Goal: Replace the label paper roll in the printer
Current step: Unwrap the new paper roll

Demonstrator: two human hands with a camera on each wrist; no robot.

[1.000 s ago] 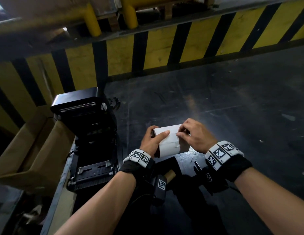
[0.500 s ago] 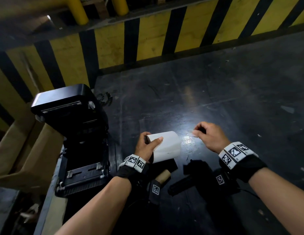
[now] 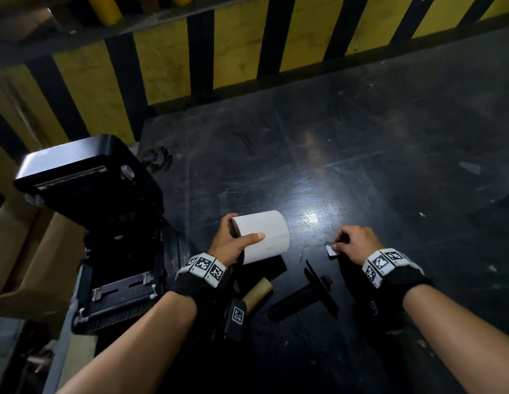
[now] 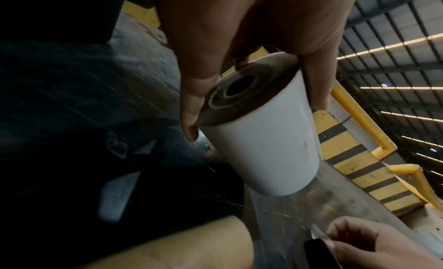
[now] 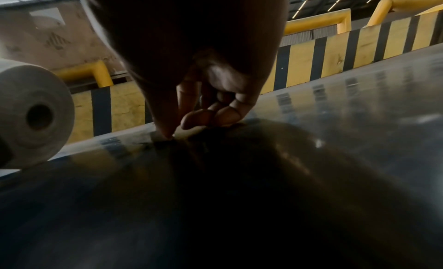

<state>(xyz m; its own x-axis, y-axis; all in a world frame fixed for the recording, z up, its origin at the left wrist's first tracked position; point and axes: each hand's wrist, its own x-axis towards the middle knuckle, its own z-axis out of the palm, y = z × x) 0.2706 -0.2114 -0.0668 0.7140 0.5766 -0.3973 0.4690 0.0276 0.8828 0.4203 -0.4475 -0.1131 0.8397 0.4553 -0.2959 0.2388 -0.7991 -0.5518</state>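
White label roll (image 3: 262, 237) sits in the left hand (image 3: 229, 244), held above the dark table (image 3: 361, 155) with its axis roughly level; the thumb lies across the paper face and the fingers curl round the far side near one end. From the left wrist view the roll's end (image 4: 242, 91) shows a dark hollow core, and thumb and fingers (image 4: 314, 79) clamp the roll on opposite sides. Just below the roll, toward the person, lies a bare cardboard core (image 3: 257, 294), brown and empty, flat on the table and partly hidden by the left wrist strap. Right of the roll, a black spindle (image 3: 304, 297) with a disc flange lies on its side on the table, apart from both hands. Farther right of the roll, the right hand (image 3: 357, 243) is down at the table surface with fingers curled, thumb and forefinger pinching a small pale scrap (image 3: 331, 250); the right wrist view shows the fingertips (image 5: 203, 117) bunched together against the table, though the scrap itself is hard to make out there. Left of the roll stands the black printer (image 3: 100, 223), its lid raised and the paper bay open. Beyond the printer, left again, is a cardboard box (image 3: 29, 251). Behind the roll, at the table's far edge, runs a yellow and black striped barrier (image 3: 233, 52).
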